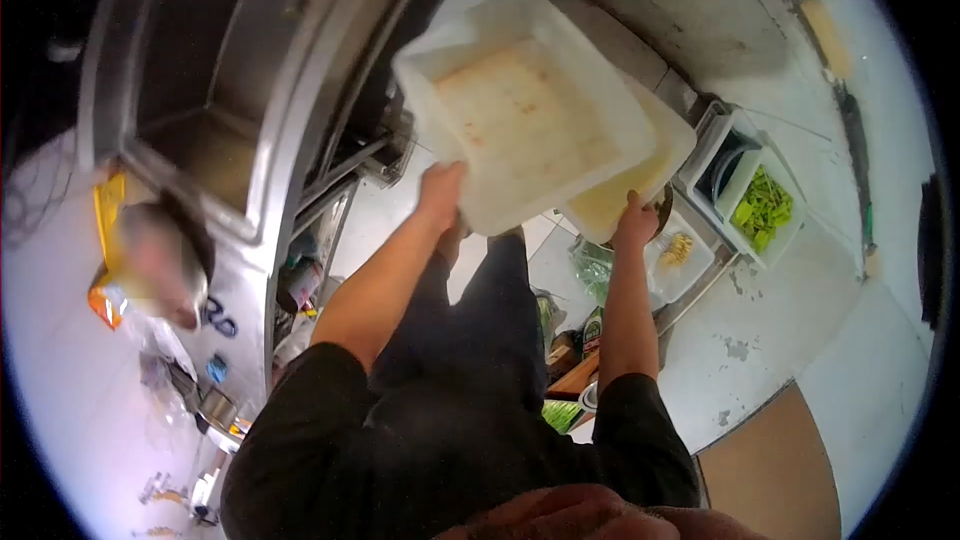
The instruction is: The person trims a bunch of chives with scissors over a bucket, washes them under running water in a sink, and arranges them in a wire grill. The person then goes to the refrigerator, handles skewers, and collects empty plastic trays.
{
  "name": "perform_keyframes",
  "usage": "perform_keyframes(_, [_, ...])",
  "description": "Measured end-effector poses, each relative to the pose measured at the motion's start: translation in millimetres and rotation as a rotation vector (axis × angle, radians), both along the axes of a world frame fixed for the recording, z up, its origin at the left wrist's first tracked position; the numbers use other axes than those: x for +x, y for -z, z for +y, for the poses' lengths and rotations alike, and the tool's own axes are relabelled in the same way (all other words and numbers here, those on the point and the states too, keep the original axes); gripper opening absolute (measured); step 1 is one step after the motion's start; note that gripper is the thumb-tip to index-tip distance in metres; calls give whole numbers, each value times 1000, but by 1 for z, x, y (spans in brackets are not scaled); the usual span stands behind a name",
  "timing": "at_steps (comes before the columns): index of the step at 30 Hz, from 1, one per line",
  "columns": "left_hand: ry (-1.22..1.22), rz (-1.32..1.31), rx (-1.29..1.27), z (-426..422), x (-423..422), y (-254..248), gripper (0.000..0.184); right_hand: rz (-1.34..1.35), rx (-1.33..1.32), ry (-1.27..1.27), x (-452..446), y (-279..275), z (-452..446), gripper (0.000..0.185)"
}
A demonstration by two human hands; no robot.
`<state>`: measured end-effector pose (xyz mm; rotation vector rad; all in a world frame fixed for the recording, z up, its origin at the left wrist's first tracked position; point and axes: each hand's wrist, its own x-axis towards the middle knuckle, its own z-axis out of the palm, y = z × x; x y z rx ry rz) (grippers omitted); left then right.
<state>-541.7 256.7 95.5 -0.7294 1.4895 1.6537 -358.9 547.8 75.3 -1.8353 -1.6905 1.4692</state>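
A deep white plastic tub (pixel 545 120) is held up in front of me, tilted so that its inside faces me. Reddish-brown specks and a yellowish tint mark its bottom. My left hand (pixel 440 197) is closed on the tub's near left edge. Behind the tub and to its right shows a yellowish plastic container (pixel 606 204), mostly hidden by it. My right hand (pixel 638 221) grips this container's near right edge, with the thumb on top. Whether the two pieces are nested or only overlap, I cannot tell.
To the left stands a steel sink (pixel 205 155) with a raised rim. At right, a bin of chopped greens (pixel 763 208) sits beside a tray with pale yellow pieces (pixel 677 250). Bottles and bags lie low near my legs. A tiled wall (pixel 690 10) rises behind.
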Motion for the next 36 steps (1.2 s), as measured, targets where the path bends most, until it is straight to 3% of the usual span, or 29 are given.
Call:
perform_keyframes(1, [-10,15,-58,-10,-8,21,35,-128,47,-76,-8,5,15,23])
perform_keyframes(4, [63,127,-212,-40,-31,81,36,-65,205,-95,-24,28,59,25])
perform_keyframes(7, [48,118,-380,-48,-55,117,36,-371,218,-179,-10,52,116,26])
perform_keyframes(8, [14,162,-382,-64,-60,155,37,-273,200,-101,-9,58,129,26])
perform_keyframes(11, [186,200,-624,-62,-87,187,38,24,175,63,-19,56,146,26])
perform_keyframes(15, [80,234,-600,-92,-105,286,41,99,92,105,-33,62,156,28])
perform_keyframes(19, [436,120,-960,-99,-147,323,46,109,39,117,-53,90,149,33])
perform_keyframes(21, [442,310,-1129,-108,-165,351,53,166,-13,45,-67,104,145,33])
perform_keyframes(25, [457,448,-1309,-97,-206,342,44,144,-76,12,-109,127,114,35])
perform_keyframes(28, [610,521,-1341,-88,-200,316,38,159,-198,-129,-141,151,86,32])
perform_keyframes(29, [698,530,-1286,-88,-186,306,36,192,-182,-222,-151,164,76,24])
perform_keyframes(30, [774,527,-1183,-92,-164,298,37,-116,-80,-343,-175,165,61,23])
perform_keyframes(31, [843,521,-1074,-96,-142,292,38,-71,-73,-385,-200,160,37,28])
perform_keyframes(32, [731,511,-995,-91,-120,277,39,-22,-65,-427,-225,159,18,32])
perform_keyframes(34, [608,479,-851,-107,-64,263,41,-303,88,-738,-258,199,-1,34])
perform_keyframes(36, [584,478,-794,-132,-37,275,43,72,73,-617,-296,213,-41,39])
